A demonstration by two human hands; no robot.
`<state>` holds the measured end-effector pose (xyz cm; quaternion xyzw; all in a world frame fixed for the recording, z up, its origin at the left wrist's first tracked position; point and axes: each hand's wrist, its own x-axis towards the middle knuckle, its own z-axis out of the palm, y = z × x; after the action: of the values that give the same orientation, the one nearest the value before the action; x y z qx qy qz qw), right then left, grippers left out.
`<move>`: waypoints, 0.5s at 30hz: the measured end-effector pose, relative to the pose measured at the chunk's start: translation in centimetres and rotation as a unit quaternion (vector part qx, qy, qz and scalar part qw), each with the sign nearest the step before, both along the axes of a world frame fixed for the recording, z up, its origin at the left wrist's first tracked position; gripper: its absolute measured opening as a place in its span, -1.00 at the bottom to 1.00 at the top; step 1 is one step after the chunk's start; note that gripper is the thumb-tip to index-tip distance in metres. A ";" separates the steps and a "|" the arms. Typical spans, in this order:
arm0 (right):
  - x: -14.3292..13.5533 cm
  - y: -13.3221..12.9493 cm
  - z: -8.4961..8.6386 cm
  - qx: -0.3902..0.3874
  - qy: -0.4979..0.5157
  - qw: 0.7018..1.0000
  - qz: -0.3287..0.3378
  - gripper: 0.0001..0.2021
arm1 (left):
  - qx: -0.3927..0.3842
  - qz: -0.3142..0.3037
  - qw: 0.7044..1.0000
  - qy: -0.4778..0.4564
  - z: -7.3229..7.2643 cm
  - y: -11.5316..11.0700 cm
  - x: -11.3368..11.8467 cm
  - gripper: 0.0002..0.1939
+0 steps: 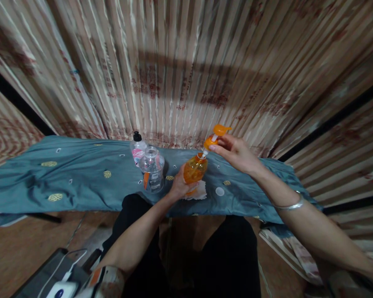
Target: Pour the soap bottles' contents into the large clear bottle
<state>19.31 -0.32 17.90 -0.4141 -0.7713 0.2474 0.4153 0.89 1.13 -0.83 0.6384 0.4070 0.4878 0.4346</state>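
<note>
My left hand [180, 185] is wrapped round an orange see-through bottle [196, 169], which leans a little to the right above the cloth-covered table [90, 178]. Between the fingers of my right hand [228, 150] is an orange pump top [211, 142], its spout pointing right. The pump's pale stem reaches down to the bottle's open mouth; whether its lower end is inside cannot be made out clearly. A white paper piece [199, 191] lies under and beside the bottle.
Left of the bottle stand a clear open-necked jar [152, 169] and a clear bottle with a black cap [138, 148]. A small white disc [219, 191] lies to the right. Behind hangs a pleated curtain [174, 74]. A white device with a cable [62, 289] is at lower left.
</note>
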 end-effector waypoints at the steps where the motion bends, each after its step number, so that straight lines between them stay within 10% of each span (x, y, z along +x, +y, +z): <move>1: -0.1 0.2 -0.5 -0.003 -0.011 1.000 0.000 -0.61 | -0.002 0.002 1.000 0.003 0.1 0.0 0.0 -0.11; 15: 0.2 1.9 -3.7 -0.003 -0.138 0.990 -0.039 -0.74 | -0.022 0.001 1.000 -0.005 -0.3 0.2 0.1 -0.09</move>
<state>19.52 1.60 14.21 -0.4753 -0.8036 0.1743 0.3131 0.96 1.32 -1.11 0.6253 0.4163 0.4825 0.4503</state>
